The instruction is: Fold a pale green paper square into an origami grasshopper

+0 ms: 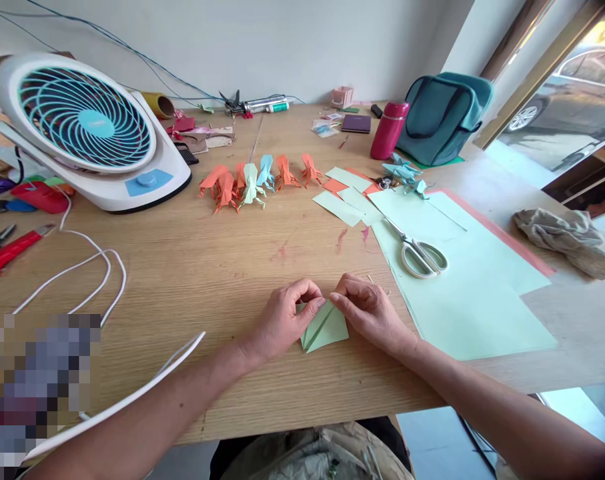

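A small folded piece of pale green paper (325, 328) lies on the wooden table (192, 267) near its front edge. My left hand (285, 317) pinches the paper's upper left part. My right hand (367, 310) pinches its top edge from the right, fingertips meeting the left hand's over the fold. The paper shows a diagonal crease and a pointed lower end.
Large pale green sheets (462, 280) with scissors (417, 253) on them lie to the right. A row of orange, green and blue folded paper figures (259, 179) stands behind. A white fan (89, 130) with a white cable (92, 273), red cutters (9, 250), a pink bottle (388, 130), a teal bag (445, 117) and a cloth (565, 237) surround the work spot.
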A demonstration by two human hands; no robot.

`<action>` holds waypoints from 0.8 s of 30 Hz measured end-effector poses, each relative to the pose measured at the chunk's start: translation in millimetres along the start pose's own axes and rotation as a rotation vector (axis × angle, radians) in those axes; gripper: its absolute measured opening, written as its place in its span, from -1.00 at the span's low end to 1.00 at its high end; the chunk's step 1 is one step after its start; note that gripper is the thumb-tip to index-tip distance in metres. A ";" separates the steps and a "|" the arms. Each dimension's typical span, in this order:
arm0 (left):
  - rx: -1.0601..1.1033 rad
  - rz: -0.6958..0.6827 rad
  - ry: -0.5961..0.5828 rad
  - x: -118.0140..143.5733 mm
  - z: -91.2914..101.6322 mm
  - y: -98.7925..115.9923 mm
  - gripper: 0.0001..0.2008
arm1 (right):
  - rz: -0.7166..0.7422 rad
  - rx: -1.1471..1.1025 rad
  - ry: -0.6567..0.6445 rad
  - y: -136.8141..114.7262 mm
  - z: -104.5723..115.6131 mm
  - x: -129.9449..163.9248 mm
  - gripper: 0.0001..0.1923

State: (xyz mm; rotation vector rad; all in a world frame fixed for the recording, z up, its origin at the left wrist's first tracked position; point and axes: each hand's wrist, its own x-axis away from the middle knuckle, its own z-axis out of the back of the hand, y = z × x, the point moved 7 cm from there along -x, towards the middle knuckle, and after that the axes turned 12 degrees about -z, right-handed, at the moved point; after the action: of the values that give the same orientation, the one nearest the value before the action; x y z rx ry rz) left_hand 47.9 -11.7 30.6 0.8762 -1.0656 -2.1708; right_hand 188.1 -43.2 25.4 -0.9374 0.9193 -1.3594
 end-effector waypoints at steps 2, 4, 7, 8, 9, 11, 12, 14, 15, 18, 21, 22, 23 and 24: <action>0.005 0.005 0.025 0.0 1.9 -1.0 -0.82 | 0.010 0.002 0.018 -0.1 0.5 -0.1 -0.57; 0.012 0.010 0.041 0.3 2.9 -2.4 -0.81 | 0.015 0.004 0.025 0.0 0.9 -0.7 -0.57; 0.038 0.035 0.060 0.8 4.3 -6.8 -0.80 | 0.010 -0.009 0.042 1.1 3.1 -2.1 -0.59; 0.048 0.048 0.069 0.9 5.1 -8.8 -0.79 | 0.007 -0.015 0.052 1.6 4.4 -2.5 -0.60; 0.059 0.062 0.076 0.9 5.9 -10.8 -0.78 | 0.004 -0.020 0.062 2.0 5.8 -2.9 -0.61; 0.076 0.089 0.085 0.8 7.2 -14.5 -0.77 | 0.004 -0.024 0.073 2.1 7.6 -3.6 -0.61; 0.081 0.101 0.087 0.7 7.7 -16.0 -0.77 | 0.002 -0.025 0.070 2.1 7.8 -4.0 -0.62; 0.095 0.120 0.091 0.7 8.2 -18.4 -0.77 | -0.010 -0.031 0.048 2.5 6.9 -5.0 -0.62; 0.107 0.125 0.096 0.8 8.3 -19.2 -0.77 | -0.022 -0.037 0.036 3.0 6.4 -5.6 -0.62; 0.162 0.129 0.099 1.5 7.9 -21.4 -0.76 | -0.072 -0.058 0.031 6.1 7.2 -7.2 -0.61; 0.188 0.130 0.123 2.1 10.0 -23.6 -0.75 | -0.135 -0.086 0.051 10.4 10.1 -8.0 -0.58; 0.193 0.133 0.133 2.1 11.1 -24.2 -0.74 | -0.151 -0.097 0.055 11.2 10.8 -8.0 -0.57; 0.202 0.137 0.142 2.0 11.9 -24.9 -0.74 | -0.161 -0.107 0.058 11.7 11.6 -8.0 -0.57; 0.213 0.143 0.149 1.9 12.5 -25.5 -0.73 | -0.168 -0.117 0.064 11.9 12.5 -8.0 -0.56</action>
State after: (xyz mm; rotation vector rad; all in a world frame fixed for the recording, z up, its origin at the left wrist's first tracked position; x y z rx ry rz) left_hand 32.4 6.1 14.8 1.0066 -1.2601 -1.8688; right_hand 204.0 -35.1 18.8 -1.0854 0.9951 -1.4981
